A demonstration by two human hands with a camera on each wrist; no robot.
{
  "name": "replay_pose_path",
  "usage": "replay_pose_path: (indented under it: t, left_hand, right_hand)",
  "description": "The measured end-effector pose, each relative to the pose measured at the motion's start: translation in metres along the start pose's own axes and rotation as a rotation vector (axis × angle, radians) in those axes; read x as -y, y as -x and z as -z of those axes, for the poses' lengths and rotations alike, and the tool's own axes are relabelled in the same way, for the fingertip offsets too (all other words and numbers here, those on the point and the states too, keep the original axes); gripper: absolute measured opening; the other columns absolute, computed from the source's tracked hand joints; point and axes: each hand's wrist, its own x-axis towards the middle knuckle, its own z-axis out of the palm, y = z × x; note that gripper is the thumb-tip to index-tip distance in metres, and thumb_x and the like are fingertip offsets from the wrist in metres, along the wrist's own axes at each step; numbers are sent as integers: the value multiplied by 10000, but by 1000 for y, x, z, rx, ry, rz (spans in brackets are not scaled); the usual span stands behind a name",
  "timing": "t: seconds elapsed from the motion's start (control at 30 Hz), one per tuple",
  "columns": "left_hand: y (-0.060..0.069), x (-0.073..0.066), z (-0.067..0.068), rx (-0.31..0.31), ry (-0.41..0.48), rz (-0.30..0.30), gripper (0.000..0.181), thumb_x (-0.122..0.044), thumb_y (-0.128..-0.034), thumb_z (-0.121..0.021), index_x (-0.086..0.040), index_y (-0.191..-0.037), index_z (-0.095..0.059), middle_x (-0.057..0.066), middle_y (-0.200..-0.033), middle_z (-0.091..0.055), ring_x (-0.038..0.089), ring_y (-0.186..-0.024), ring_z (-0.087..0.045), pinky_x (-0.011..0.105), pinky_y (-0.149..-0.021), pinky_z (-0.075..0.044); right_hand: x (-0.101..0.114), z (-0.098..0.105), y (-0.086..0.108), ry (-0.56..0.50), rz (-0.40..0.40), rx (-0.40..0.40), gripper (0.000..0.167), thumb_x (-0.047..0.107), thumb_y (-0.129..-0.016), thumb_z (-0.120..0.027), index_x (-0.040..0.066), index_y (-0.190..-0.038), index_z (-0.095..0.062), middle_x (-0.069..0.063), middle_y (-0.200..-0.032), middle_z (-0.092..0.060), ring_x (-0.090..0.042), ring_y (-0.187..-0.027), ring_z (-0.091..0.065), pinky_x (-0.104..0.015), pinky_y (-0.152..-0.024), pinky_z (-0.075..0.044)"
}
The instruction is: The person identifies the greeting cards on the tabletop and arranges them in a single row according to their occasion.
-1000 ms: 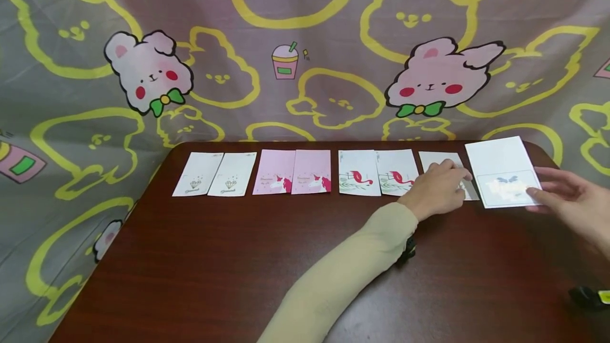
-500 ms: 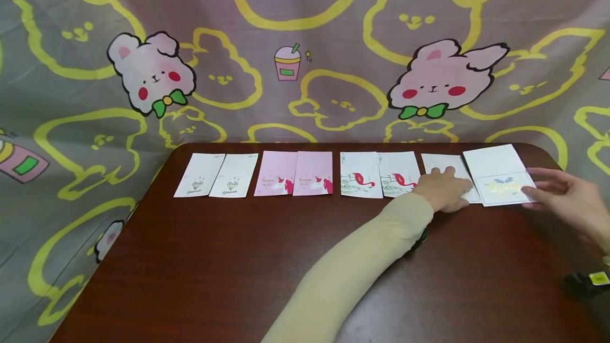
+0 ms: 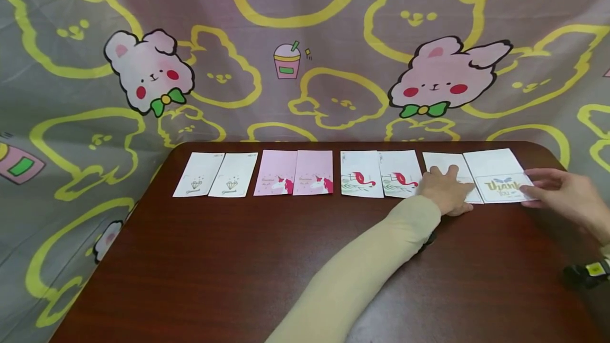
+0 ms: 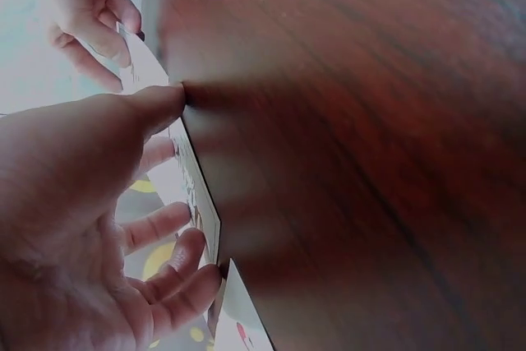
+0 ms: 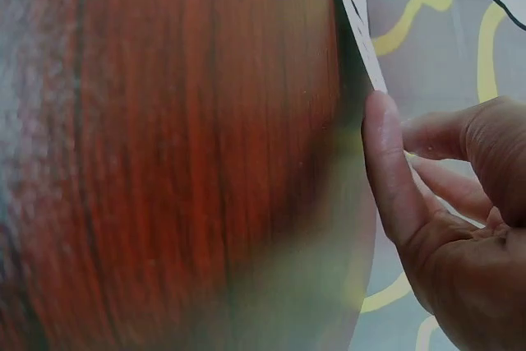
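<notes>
My left hand rests with spread fingers on a white card, covering most of its lower half. Beside it on the right, my right hand pinches the right edge of a white card with gold "Thank you" lettering. The two cards' edges meet or slightly overlap. In the left wrist view, the left thumb and fingertips touch the card near the table surface. From the right wrist, the thumb is seen along one face of the thin card, with fingers behind.
Along the back of the dark wooden table lie a pair of diamond cards, a pair of pink unicorn cards and a pair of flamingo cards. A patterned cloth hangs right behind the table.
The thank-you card has come down and slightly left, from tilted up to lying about level against its neighbour. My left hand's fingers have spread out over the card beneath.
</notes>
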Motion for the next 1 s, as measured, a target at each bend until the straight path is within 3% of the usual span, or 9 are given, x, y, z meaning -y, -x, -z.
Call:
replay_pose_path:
  t: [0.1, 0.23, 0.53, 0.8, 1.0]
  left_hand:
    - [0, 0, 0, 2, -14, -2, 581, -709, -971, -423, -693, -1496, -174, -237, -1519, -258, 100, -1294, -370, 215, -1021, -359]
    - [2, -1, -2, -5, -15, -11, 582, -709, -975, -416, -686, -1502, -171, -238, -1537, -252, 92, -1302, -364, 219, -1046, -349]
    - [4, -4, -9, -45, -8, -5, 570, -706, -978, -431, -666, -1505, -216, -249, -1548, -266, 54, -1374, -303, 257, -1108, -309]
    - [2, -5, -15, -91, -35, -46, 515, -683, -997, -413, -613, -1495, -300, -204, -1544, -285, 59, -1380, -299, 268, -1086, -323]
    - [1, 1, -18, -163, -24, -111, 582, -755, -975, -350, -555, -1521, -324, -186, -1577, -310, 62, -1404, -331, 315, -1134, -327]
  right_hand:
    - [1, 0, 1, 51, 15, 9, 592, 200, -980, -692, -178, -1361, -442, -354, -993, -662, -118, -615, -677, -281, -566, -601]
    - [3, 1, 4, 154, 13, 16, 603, 196, -958, -723, -194, -1332, -456, -471, -1086, -582, -184, -612, -665, -256, -522, -572]
    - [9, 1, 7, 336, 30, 21, 584, 209, -925, -740, -185, -1271, -484, -430, -998, -616, -229, -582, -650, -266, -512, -467]
    - [9, 1, 6, 369, -4, 3, 555, 256, -947, -688, -157, -1267, -502, -427, -1023, -610, -305, -671, -593, -305, -549, -399]
    - [11, -2, 12, 386, 45, -59, 529, 289, -971, -668, -146, -1239, -531, -419, -1015, -621, -308, -648, -596, -288, -528, -402]
